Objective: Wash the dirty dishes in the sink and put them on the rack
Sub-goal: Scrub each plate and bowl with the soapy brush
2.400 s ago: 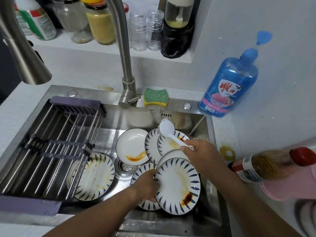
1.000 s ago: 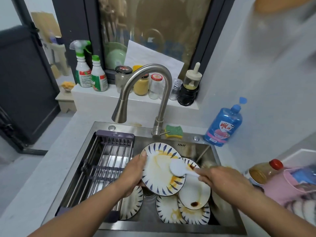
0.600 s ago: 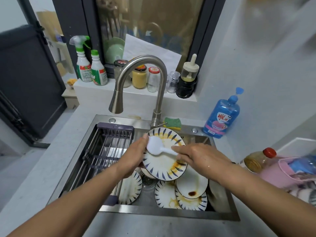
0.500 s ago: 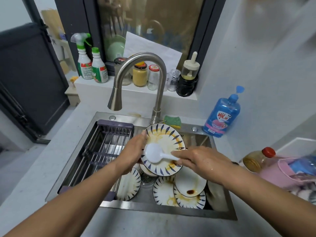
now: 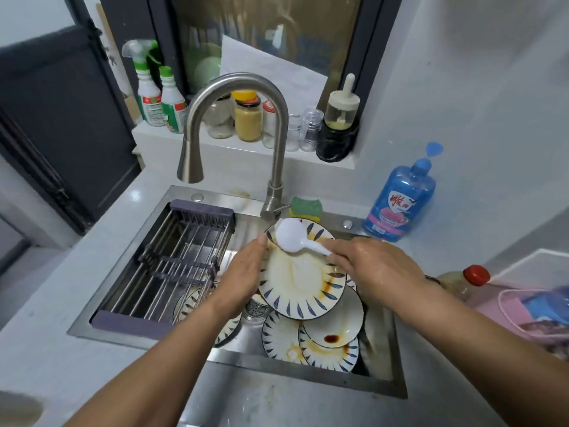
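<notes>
**Head view: a plate held up over the sink**

Nearest, the left hand (image 5: 243, 272) grips the left edge of a dirty plate (image 5: 301, 285) and tips it up, I think so drips fall into the sink (image 5: 308, 375). The right hand (image 5: 372, 269) pinches the handle of a white spoon (image 5: 292, 240). Its round end lies on the plate's top rim, maybe to scrape sauce. More dirty plates (image 5: 332, 328) sit below. The rack (image 5: 172, 257) lies across the sink's left side, close for clean ones. Farther back are the sponge (image 5: 306, 208) and tap (image 5: 277, 149).
</notes>
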